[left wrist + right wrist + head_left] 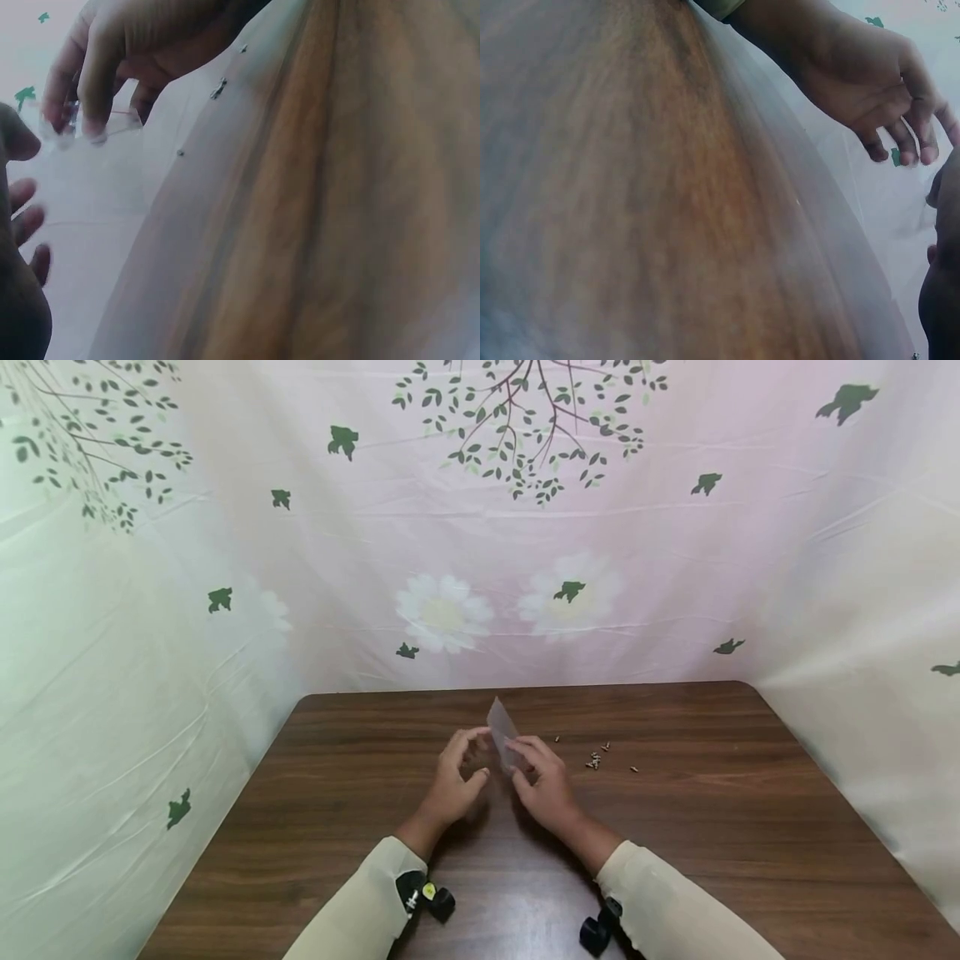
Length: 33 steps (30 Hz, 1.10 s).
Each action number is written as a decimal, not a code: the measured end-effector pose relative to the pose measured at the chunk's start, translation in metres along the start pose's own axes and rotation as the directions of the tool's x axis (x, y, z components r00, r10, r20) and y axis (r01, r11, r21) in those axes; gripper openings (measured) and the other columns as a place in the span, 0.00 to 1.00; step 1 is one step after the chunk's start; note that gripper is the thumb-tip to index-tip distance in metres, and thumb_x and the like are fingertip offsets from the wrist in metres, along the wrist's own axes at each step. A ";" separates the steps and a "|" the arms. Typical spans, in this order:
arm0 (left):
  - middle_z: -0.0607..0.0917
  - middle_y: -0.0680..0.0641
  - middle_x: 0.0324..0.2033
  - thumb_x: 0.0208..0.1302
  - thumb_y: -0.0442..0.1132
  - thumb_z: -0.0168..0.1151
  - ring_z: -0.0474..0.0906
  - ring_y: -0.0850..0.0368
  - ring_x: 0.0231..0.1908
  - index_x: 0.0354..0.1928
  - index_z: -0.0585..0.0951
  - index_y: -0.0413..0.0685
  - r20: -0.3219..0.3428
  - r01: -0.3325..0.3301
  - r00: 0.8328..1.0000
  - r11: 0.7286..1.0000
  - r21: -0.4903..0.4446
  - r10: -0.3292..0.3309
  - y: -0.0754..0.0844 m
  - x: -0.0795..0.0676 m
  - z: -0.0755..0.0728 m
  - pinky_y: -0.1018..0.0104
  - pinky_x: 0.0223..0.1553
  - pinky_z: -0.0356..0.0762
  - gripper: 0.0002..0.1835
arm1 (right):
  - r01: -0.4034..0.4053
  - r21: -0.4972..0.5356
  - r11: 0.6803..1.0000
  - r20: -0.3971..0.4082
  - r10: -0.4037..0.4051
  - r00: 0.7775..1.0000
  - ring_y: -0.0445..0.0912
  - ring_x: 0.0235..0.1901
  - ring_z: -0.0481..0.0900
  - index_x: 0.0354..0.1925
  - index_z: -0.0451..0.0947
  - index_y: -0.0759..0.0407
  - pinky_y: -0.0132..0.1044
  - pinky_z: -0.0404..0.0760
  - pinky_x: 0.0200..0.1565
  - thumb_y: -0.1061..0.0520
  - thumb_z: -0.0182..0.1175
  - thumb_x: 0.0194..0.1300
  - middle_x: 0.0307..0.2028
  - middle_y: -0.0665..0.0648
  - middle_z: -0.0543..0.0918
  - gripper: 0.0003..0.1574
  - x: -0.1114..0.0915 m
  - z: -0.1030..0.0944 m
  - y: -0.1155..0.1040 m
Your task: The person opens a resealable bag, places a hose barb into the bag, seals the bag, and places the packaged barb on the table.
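A small clear plastic bag (500, 727) stands upright between the two hands above the table. My right hand (550, 783) pinches its side between thumb and fingers. In the left wrist view, the right hand (124, 56) grips the top of the bag (101, 176), where a thin reddish line runs along it. The left hand (454, 781) is to the left of the bag with loosely bent, spread fingers, its index fingertip close to the bag's edge; whether it touches cannot be told. The right wrist view shows the left hand (870, 82) with nothing in its grasp.
Several small metal pieces, perhaps screws (594, 762), lie on the brown wooden table (712, 827) right of the hands, a few of them apart from the cluster. A printed cloth (360, 568) hangs behind and at both sides.
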<state>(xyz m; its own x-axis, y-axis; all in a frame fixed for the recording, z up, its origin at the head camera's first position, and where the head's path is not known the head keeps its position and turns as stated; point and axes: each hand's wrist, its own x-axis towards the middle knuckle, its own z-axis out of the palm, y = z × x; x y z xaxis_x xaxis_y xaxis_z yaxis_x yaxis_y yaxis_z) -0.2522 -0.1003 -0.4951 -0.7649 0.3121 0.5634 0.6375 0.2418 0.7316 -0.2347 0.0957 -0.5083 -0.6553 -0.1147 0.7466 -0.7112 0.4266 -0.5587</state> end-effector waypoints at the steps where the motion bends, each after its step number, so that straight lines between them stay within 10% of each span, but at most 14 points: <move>1: 0.80 0.31 0.60 0.58 0.24 0.64 0.78 0.37 0.59 0.74 0.75 0.43 0.006 -0.028 1.000 0.998 0.060 0.028 -0.001 0.000 -0.001 0.42 0.58 0.77 0.38 | 0.001 0.015 1.000 -0.004 -0.001 1.000 0.52 0.37 0.87 0.58 0.86 0.70 0.37 0.88 0.38 0.80 0.70 0.59 0.53 0.66 0.88 0.28 0.000 0.000 0.000; 8: 0.57 0.38 0.85 0.53 0.48 0.84 0.53 0.37 0.83 0.86 0.57 0.49 0.158 -0.195 0.977 0.898 0.394 0.142 -0.002 -0.001 -0.005 0.30 0.69 0.59 0.62 | -0.076 0.166 0.983 0.050 0.069 0.996 0.53 0.38 0.88 0.61 0.84 0.69 0.37 0.90 0.40 0.79 0.70 0.60 0.55 0.67 0.89 0.30 0.004 -0.005 -0.009; 18: 0.75 0.39 0.69 0.52 0.46 0.79 0.70 0.41 0.70 0.82 0.63 0.41 0.104 -0.246 0.968 0.788 0.564 0.228 0.010 0.001 0.000 0.36 0.71 0.60 0.56 | -0.022 0.138 0.990 0.101 0.008 0.995 0.55 0.45 0.87 0.57 0.86 0.67 0.45 0.87 0.41 0.65 0.83 0.54 0.52 0.64 0.90 0.32 0.016 -0.015 -0.022; 33: 0.81 0.41 0.63 0.56 0.38 0.72 0.78 0.43 0.63 0.78 0.72 0.45 0.163 -0.155 0.983 0.876 0.457 0.089 0.010 0.001 0.003 0.35 0.65 0.67 0.44 | -0.020 0.100 0.995 -0.041 0.024 0.999 0.55 0.50 0.83 0.49 0.88 0.64 0.37 0.83 0.44 0.74 0.77 0.56 0.56 0.67 0.83 0.22 0.025 -0.022 -0.016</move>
<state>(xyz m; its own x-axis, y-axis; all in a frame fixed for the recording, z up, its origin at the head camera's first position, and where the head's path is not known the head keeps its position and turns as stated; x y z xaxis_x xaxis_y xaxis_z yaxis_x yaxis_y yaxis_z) -0.2459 -0.0945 -0.4887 -0.6801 0.4780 0.5559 0.7190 0.5829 0.3784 -0.2339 0.1056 -0.4728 -0.6611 -0.0678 0.7472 -0.7201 0.3369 -0.6066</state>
